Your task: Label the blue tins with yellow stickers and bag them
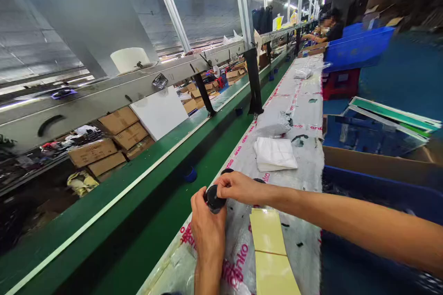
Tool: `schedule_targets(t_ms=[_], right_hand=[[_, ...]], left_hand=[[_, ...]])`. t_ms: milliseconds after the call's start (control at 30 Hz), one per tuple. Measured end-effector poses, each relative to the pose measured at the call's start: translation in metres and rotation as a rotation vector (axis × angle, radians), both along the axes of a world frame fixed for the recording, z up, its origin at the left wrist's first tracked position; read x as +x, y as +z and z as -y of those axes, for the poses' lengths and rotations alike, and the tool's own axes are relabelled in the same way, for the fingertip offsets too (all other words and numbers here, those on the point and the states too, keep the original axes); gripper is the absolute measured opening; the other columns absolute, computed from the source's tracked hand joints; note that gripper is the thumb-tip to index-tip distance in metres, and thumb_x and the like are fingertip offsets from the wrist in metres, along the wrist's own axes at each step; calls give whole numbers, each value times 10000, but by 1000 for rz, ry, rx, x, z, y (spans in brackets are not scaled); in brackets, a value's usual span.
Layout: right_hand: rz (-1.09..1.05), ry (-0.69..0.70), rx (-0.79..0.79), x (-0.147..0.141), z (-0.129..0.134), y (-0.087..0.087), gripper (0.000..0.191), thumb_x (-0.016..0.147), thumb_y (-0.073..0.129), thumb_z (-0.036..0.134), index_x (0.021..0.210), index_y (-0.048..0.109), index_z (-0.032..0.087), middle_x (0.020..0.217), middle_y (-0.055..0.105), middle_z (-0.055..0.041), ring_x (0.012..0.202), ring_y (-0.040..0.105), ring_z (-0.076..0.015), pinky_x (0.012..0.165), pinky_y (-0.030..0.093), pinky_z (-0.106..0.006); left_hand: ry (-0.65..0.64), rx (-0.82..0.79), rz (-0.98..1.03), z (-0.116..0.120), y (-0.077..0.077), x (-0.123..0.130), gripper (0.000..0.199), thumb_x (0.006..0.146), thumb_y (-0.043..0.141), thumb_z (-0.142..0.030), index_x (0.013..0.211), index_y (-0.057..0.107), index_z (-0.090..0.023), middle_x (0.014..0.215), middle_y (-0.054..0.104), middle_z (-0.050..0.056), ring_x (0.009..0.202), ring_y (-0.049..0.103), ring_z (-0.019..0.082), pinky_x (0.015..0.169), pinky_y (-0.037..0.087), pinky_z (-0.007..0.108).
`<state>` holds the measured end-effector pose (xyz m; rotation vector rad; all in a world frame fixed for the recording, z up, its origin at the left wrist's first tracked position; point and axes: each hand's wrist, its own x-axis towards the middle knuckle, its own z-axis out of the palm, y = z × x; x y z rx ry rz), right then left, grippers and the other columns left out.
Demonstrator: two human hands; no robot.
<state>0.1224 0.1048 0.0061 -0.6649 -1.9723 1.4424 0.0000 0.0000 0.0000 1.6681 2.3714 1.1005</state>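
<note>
Watching from nearby: green belt is carrying a blue cup-like piece. Next, the left hand is gripping a black round part, fingers curling around it above the belt-side edge of the surface. Right hand is pinching the part's right side. Farther right, yellow sheets are lying near; a white stack is resting beyond.

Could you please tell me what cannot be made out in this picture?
All in the head view:
Black disc: its underside and part of its rim, covered by the left hand and right hand.
Black piece: its full shape, hidden behind the right wrist.
Yellow strip: its near end, cut off by the bottom edge.
Co-worker's hands: what they hold, too small.
</note>
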Motion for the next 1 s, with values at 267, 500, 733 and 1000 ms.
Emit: schedule_targets(t_ms=[267,500,733,1000], right_hand=[[34,-42,11,0,1,0,98,737,601,191,643,589,170,707,629,14,678,542,-124,595,392,-215],[70,-99,32,1,4,3,66,723,618,183,661,618,165,714,645,9,678,554,-125,586,389,-209],[97,-143,33,-1,7,4,75,715,602,165,642,620,163,654,595,23,644,521,-118,564,365,-210],[98,-188,-22,0,13,8,109,720,715,234,660,654,166,675,624,16,640,533,-119,545,347,-218]], left_hand=[[32,-4,-7,3,1,3,430,891,641,-272,1295,501,-221,1281,599,81,1019,661,254,755,486,337],[33,-4,-31,4,2,6,431,890,637,-248,1298,502,-215,1264,602,80,1008,659,252,720,481,328],[39,9,-60,4,-3,5,434,897,642,-250,1303,492,-222,1279,602,80,1015,662,256,721,480,326],[52,29,-85,5,-7,5,421,910,644,-279,1300,496,-220,1274,623,92,994,684,261,706,490,322]])
